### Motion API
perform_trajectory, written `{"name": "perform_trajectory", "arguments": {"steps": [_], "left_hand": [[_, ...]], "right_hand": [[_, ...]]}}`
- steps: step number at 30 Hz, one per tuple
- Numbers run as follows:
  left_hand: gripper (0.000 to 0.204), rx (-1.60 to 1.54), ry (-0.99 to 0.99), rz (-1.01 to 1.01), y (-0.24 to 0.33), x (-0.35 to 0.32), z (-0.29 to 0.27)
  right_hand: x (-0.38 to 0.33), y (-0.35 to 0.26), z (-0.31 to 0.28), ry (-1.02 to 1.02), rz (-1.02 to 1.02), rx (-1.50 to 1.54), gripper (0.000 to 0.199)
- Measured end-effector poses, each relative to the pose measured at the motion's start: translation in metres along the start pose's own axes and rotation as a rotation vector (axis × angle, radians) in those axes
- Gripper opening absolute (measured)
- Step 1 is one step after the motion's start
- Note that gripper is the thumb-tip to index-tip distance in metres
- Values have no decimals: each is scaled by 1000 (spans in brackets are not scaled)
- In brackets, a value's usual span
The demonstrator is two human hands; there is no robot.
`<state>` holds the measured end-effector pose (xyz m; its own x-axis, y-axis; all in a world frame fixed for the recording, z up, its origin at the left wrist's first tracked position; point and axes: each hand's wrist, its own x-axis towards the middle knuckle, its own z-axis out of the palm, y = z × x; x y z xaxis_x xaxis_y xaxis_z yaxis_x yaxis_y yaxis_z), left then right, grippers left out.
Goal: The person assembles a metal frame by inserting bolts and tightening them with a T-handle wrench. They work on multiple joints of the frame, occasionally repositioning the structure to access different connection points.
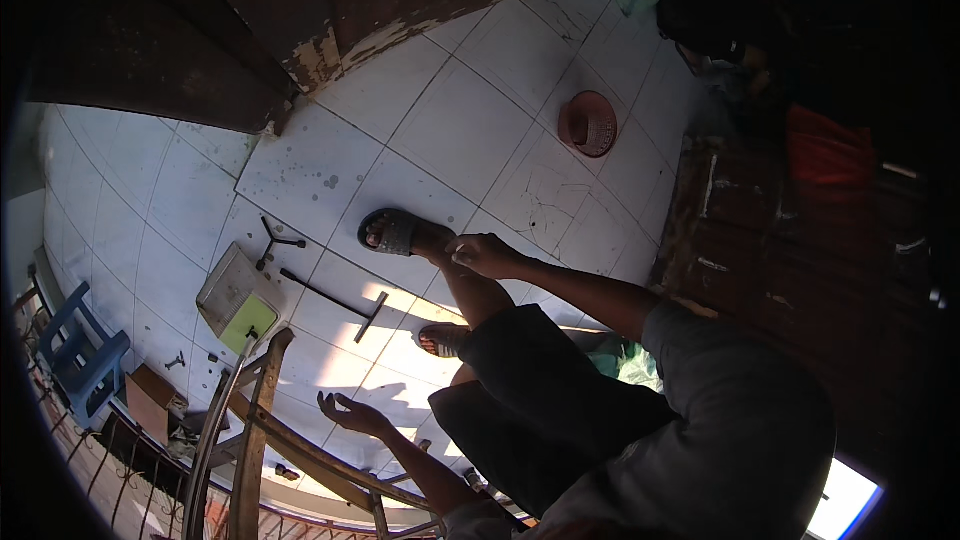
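Note:
My right hand [486, 256] is closed in front of my lower leg, just above the sandal [392, 232] on my foot. A small pale spot shows at its fingertips; I cannot make out what it is. Toward the lower left, my left hand [352, 414] hangs with its fingers apart and slightly curled, holding nothing. Nearest to it is a curved metal and wood frame [262, 415]. On the tiles beyond lie a T-handle wrench [335, 300] and a three-armed wrench [275, 243]. Beside them is a pale box with a green end [235, 290].
A pink basket [590, 125] stands on the tiled floor farther off. Dark wooden furniture [720, 230] fills the right side, and a peeling brown door [250, 20] the far left. At the left edge are a blue plastic chair [85, 355], a cardboard box [150, 402] and a railing.

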<state>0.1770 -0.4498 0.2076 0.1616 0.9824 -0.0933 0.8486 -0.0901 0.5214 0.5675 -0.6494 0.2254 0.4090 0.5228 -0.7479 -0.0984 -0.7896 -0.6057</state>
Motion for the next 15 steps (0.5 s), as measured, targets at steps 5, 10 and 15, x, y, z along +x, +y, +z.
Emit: {"name": "perform_trajectory", "arguments": {"steps": [5, 10, 15], "left_hand": [[53, 340, -1495, -97, 119, -146, 38], [42, 418, -1672, 143, 195, -207, -26], [33, 547, -1506, 243, 346, -211, -57]], "right_hand": [[-215, 111, -50, 221, 43, 111, 37], [-375, 220, -110, 259, 343, 331, 38], [-472, 360, -173, 608, 484, 228, 39]]}}
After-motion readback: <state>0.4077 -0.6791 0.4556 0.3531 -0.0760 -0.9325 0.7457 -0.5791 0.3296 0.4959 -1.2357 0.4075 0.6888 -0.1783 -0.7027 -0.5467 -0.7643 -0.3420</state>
